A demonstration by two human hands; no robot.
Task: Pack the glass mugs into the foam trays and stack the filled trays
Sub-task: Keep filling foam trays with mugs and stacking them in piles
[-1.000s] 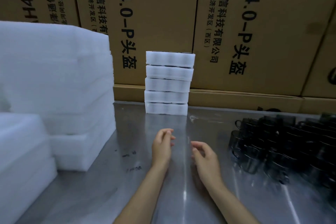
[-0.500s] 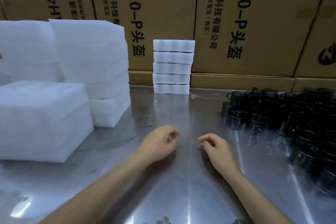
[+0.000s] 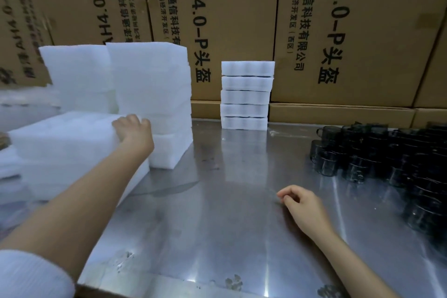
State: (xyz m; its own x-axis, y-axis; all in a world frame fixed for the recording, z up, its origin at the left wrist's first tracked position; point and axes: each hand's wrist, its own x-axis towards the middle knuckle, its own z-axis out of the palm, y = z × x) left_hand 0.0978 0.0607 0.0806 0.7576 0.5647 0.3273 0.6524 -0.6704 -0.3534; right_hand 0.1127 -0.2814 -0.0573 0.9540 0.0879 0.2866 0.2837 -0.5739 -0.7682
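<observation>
A stack of several filled white foam trays (image 3: pixel 246 95) stands at the back of the steel table (image 3: pixel 217 213), against the cartons. Dark glass mugs (image 3: pixel 387 159) crowd the table's right side. At the left lie piles of empty foam trays; my left hand (image 3: pixel 134 132) grips the near right corner of the top tray (image 3: pixel 65 133) of the nearest pile, fingers curled over its edge. My right hand (image 3: pixel 303 207) hovers low over the table at centre right, fingers loosely curled, holding nothing.
Taller piles of white foam (image 3: pixel 150 94) stand behind the near pile at the left. Brown cardboard cartons (image 3: pixel 229 19) with printed text wall off the back of the table. The table's front edge runs along the bottom.
My left hand has reached left from the table's middle and taken hold of the top foam tray. The view has turned left. My right hand has stayed near the centre.
</observation>
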